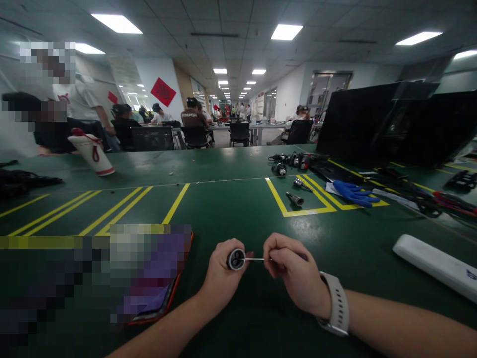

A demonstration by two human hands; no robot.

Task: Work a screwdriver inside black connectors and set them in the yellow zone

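My left hand (222, 271) is closed around a small round black and silver connector (236, 259), its open face turned toward the camera. My right hand (290, 271), with a white watch on its wrist, pinches a thin metal tool (255, 258) whose tip touches the connector. Both hands hover just above the green table (238, 209) near its front edge.
A blurred tablet in an orange case (156, 278) lies to the left. A white bar (436, 263) lies at the right. Metal parts (295, 199), a blue glove (354, 194), cables and black monitors (372, 124) sit farther back right. A tilted cup (93, 151) stands far left. People sit beyond.
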